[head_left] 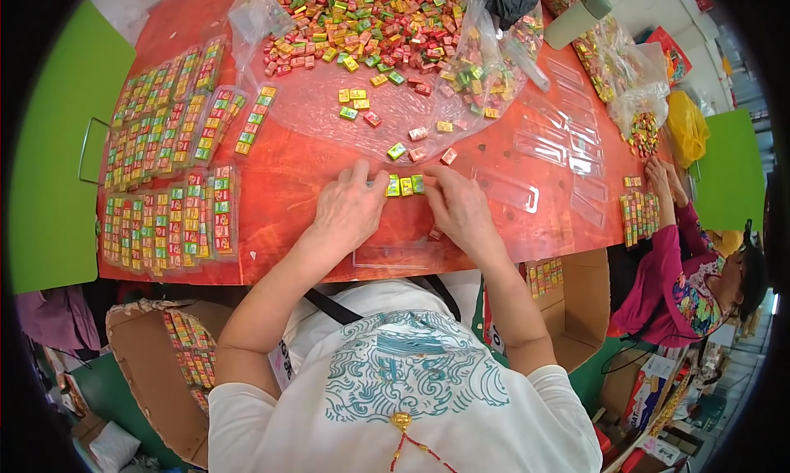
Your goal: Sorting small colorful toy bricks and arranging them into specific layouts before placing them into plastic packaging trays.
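Observation:
A short row of small yellow and green boxes lies on the red table between my hands. My left hand presses curled fingers against the row's left end. At the right end, the bent fingers of my right hand close in on the same row. Under my right palm a small red box partly shows. Just beyond my fingertips lie loose boxes, among them a green one and a red one. A clear plastic tray lies at the table's near edge, between my forearms.
A large heap of small boxes spreads over plastic sheeting at the back. Filled trays stand at the left; clear trays lie at the right. Cardboard cartons sit below. A co-worker's hand handles boxes at the far right.

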The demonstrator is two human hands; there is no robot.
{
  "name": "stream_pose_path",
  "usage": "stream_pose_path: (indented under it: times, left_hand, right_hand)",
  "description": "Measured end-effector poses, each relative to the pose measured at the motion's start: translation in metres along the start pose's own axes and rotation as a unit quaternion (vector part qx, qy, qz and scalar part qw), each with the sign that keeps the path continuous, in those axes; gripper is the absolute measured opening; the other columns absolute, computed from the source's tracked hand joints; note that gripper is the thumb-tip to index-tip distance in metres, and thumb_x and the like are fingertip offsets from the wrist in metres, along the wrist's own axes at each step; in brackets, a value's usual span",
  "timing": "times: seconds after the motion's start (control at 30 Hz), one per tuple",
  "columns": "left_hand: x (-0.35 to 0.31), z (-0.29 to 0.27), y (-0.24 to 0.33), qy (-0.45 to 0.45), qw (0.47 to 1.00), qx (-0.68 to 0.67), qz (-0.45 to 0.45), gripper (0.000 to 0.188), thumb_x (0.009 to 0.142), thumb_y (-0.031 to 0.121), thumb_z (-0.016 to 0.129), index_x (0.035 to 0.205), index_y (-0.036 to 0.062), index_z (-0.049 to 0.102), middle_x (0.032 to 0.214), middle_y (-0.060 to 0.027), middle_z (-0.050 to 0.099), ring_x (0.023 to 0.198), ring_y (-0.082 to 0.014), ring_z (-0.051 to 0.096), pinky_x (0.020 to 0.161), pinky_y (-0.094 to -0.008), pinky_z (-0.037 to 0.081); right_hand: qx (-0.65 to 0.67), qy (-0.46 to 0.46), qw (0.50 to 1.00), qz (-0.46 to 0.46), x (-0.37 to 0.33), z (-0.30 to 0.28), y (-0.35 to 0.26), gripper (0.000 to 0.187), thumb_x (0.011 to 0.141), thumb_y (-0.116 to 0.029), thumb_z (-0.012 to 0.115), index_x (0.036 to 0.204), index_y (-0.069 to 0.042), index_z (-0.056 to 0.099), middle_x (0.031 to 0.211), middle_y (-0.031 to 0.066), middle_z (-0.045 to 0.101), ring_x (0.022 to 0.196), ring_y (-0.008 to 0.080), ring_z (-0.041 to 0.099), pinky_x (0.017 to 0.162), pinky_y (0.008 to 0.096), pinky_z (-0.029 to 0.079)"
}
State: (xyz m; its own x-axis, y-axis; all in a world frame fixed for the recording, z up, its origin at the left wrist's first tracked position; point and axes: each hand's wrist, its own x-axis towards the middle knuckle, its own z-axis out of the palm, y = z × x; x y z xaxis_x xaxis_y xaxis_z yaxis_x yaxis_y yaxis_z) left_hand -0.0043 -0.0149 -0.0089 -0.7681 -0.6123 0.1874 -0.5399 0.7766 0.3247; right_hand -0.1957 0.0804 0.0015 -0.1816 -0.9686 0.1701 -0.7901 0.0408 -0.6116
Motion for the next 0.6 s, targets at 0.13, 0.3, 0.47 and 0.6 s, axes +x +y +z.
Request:
stream_pose_path:
  times: [0.13, 0.3, 0.47, 0.6]
  left_hand:
    - [0.000, 0.000, 0.000, 0.036, 0.999, 0.000, 0.017, 0.016, 0.091, 0.016, 0.065, 0.101, 0.0050, 0.061, 0.094, -0.0157, 0.053, 0.082, -0.0333, 0.065, 0.061, -0.0454, 0.056]
    - [0.000, -0.001, 0.000, 0.023, 1.000, -0.001, 0.016, 0.017, 0.091, 0.016, 0.064, 0.103, 0.0048, 0.061, 0.095, -0.0160, 0.053, 0.082, -0.0334, 0.065, 0.061, -0.0453, 0.056]
    - [-0.001, 0.000, 0.000, 0.037, 0.999, 0.005, 0.022, 0.017, 0.091, 0.016, 0.064, 0.103, 0.0052, 0.061, 0.095, -0.0159, 0.053, 0.081, -0.0329, 0.065, 0.061, -0.0451, 0.056]
    - [-0.002, -0.006, 0.001, 0.006, 1.000, -0.004, -0.002, 0.027, 0.090, 0.018, 0.067, 0.112, 0.0051, 0.061, 0.100, -0.0173, 0.053, 0.088, -0.0356, 0.065, 0.068, -0.0475, 0.057]
  right_hand:
    - [-0.110, -0.033, 0.993, -0.024, -0.026, -0.032, -0.014, 0.028, 0.090, -0.018, 0.068, 0.114, -0.006, 0.062, 0.092, 0.0139, 0.063, 0.090, 0.0344, 0.064, 0.082, 0.0438, 0.046]
    - [-0.168, -0.145, 0.975, 0.007, -0.035, -0.032, -0.015, 0.030, 0.088, -0.019, 0.070, 0.114, -0.006, 0.063, 0.098, 0.0156, 0.061, 0.096, 0.0355, 0.062, 0.081, 0.0449, 0.047]
    - [-0.158, -0.054, 0.986, -0.011, -0.008, -0.016, 0.005, 0.029, 0.088, -0.017, 0.070, 0.114, -0.005, 0.061, 0.099, 0.0154, 0.060, 0.096, 0.0368, 0.062, 0.083, 0.0462, 0.048]
    - [-0.131, -0.045, 0.989, -0.043, 0.007, -0.006, 0.002, 0.037, 0.087, -0.017, 0.071, 0.121, -0.005, 0.061, 0.100, 0.0160, 0.060, 0.095, 0.0372, 0.061, 0.084, 0.0459, 0.049]
